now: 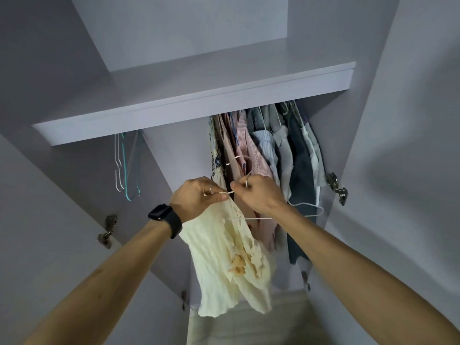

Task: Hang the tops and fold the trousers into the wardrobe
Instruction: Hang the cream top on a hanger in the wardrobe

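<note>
A cream textured top point(224, 265) hangs from both my hands in front of the open wardrobe. My left hand point(199, 196), with a black watch on the wrist, pinches the top's thin strap and bunched upper edge. My right hand point(256, 192) grips the neck of a white wire hanger point(239, 159), whose hook curves up above my fingers; its lower bar shows under my right wrist. Behind my hands a row of hung tops point(268, 150) fills the right compartment.
A grey shelf point(174, 105) runs across above the hanging space. Empty hangers point(124, 168) dangle in the left compartment. Open wardrobe doors with metal hinges point(336, 184) stand at both sides. A divider panel point(179, 155) separates the two compartments.
</note>
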The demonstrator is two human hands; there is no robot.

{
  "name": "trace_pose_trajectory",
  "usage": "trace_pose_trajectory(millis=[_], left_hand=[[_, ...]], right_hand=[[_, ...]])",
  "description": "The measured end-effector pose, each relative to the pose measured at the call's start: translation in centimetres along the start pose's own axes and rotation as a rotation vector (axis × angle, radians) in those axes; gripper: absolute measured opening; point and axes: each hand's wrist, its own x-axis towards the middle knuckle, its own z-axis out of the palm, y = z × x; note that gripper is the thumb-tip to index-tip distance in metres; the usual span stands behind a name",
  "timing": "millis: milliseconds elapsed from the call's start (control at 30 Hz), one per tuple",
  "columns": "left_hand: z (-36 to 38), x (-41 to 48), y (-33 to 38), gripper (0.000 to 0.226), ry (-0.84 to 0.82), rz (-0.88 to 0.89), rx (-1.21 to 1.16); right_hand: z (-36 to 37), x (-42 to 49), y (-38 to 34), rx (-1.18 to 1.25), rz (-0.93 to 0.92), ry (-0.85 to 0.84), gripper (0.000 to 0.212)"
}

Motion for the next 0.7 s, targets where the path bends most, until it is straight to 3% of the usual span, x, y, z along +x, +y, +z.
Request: trace_pose_trajectory(millis=[67, 200, 300, 400, 467, 600, 700], left_hand=[[0.3, -0.1, 0.3, 0.036, -0.014, -0.017, -0.009], [-0.4, 0.5, 0.6, 0.034, -0.161, 0.009, 0.225], [-0.5, 0.7, 0.8, 0.029, -0.049, 0.044, 0.403], [-0.3, 0.0, 0.5, 0.028, 0.106, 0.023, 0.354], [-0.6, -0.6, 0.2, 0.029, 0.163, -0.002, 0.301], [-1.8, -2.0, 0.0, 0.032, 0.257, -0.053, 0.249], [-3.0, -3.3, -0.7, 0.042, 0.326, -0.116, 0.222]], right_hand=[[-0.3, 0.2, 0.0, 0.061, 0.012, -0.009, 0.042], [0.3, 0.0, 0.2, 0.099, 0.030, -0.034, 0.044], [1.4, -0.7, 1.3, 0.021, -0.165, 0.230, 0.033], [2.6, -3.2, 3.5, 0.033, -0.271, 0.519, 0.034], [4.1, -4.9, 5.7, 0.018, -0.203, 0.445, 0.035], [7.7, -4.8, 7.8, -0.163, 0.118, 0.005, 0.044], [10.4, -3.7, 6.5, -0.225, 0.170, -0.070, 0.047]])
